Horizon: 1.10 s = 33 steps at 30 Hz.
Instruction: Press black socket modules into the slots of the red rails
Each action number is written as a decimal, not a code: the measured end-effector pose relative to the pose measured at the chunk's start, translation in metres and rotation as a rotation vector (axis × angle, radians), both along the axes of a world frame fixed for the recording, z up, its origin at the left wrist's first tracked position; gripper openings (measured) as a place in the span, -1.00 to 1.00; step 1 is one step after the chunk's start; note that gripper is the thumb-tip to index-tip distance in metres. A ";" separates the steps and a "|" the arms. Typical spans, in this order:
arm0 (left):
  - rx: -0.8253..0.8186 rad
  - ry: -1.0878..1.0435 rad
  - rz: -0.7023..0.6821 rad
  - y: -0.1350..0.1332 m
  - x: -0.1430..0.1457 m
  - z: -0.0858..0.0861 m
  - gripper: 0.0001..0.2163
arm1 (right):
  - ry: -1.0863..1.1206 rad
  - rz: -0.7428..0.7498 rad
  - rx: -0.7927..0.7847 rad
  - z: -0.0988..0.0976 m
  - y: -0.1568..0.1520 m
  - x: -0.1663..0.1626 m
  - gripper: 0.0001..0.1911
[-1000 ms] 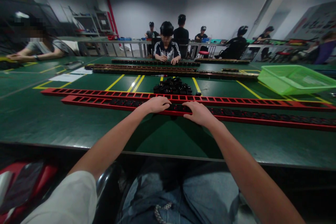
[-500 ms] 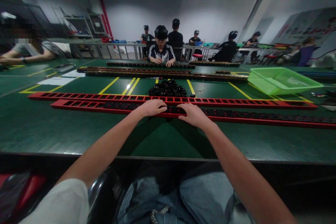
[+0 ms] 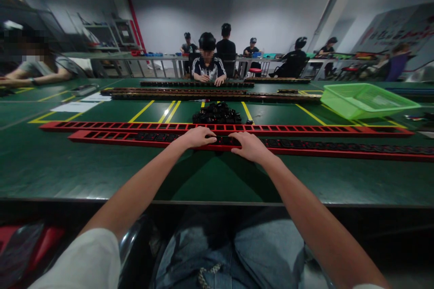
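Observation:
A long red slotted rail [image 3: 101,137] lies across the table in front of me, with small black parts [image 3: 285,143] seated along much of it. Several slots toward its left end hold no black part. My left hand [image 3: 195,137] grips this rail near the middle, thumb at the near side and fingers over the top. A short gap to the right, my right hand [image 3: 250,146] holds the same rail in a like way. The fingertips of both hands are partly hidden. Just behind lies a second red rail [image 3: 389,133], and past it a heap of black parts [image 3: 217,114].
A light green basket [image 3: 359,108] stands at the right. Dark long rails [image 3: 176,94] lie farther back on the green table [image 3: 84,171]. White papers [image 3: 74,107] are at the left. A co-worker [image 3: 207,61] sits opposite, another person [image 3: 44,67] at the left.
The view has shifted slightly. Both hands stay at nearly the same spots on the near red rail, with hardly any finger movement.

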<state>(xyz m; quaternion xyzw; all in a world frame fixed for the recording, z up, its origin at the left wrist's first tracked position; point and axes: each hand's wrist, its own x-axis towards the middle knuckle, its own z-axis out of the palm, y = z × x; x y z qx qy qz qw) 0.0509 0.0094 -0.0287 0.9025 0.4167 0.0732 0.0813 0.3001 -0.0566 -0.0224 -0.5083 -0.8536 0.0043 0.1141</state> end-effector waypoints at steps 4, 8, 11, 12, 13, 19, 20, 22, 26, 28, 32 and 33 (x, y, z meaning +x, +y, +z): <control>0.060 0.019 0.023 -0.004 0.002 -0.002 -0.56 | -0.004 0.009 0.007 0.000 0.000 0.000 -0.44; 0.062 0.042 0.028 -0.004 0.004 -0.003 -0.57 | -0.009 0.019 0.011 -0.001 0.000 0.001 -0.47; 0.025 0.046 0.038 -0.001 0.005 -0.002 -0.58 | -0.008 0.013 0.007 -0.002 0.001 0.001 -0.47; 0.012 0.046 0.041 0.000 0.005 -0.001 -0.58 | -0.008 0.010 0.006 -0.002 0.001 0.001 -0.47; -0.004 0.046 0.046 0.001 0.005 -0.001 -0.58 | -0.009 0.008 0.007 -0.002 0.001 0.001 -0.47; -0.034 0.054 0.073 -0.001 0.006 0.001 -0.58 | -0.004 0.003 0.016 -0.001 0.000 0.001 -0.47; -0.007 0.061 0.068 -0.002 0.007 0.001 -0.58 | -0.004 -0.005 0.012 -0.001 0.000 0.000 -0.47; 0.055 0.068 0.044 -0.006 0.009 0.000 -0.56 | -0.009 -0.011 0.007 -0.001 -0.001 0.000 -0.48; 0.155 0.002 -0.058 -0.014 0.015 -0.001 -0.58 | 0.003 -0.003 0.013 -0.001 -0.001 0.000 -0.53; 0.161 -0.029 -0.098 -0.018 0.019 -0.001 -0.58 | 0.023 -0.006 0.014 -0.001 -0.001 0.001 -0.58; 0.137 -0.045 -0.087 -0.018 0.023 -0.004 -0.57 | 0.042 -0.001 0.021 -0.002 -0.002 0.000 -0.69; 0.126 -0.049 -0.071 -0.016 0.023 -0.005 -0.57 | 0.043 0.003 0.026 -0.003 -0.001 0.000 -0.71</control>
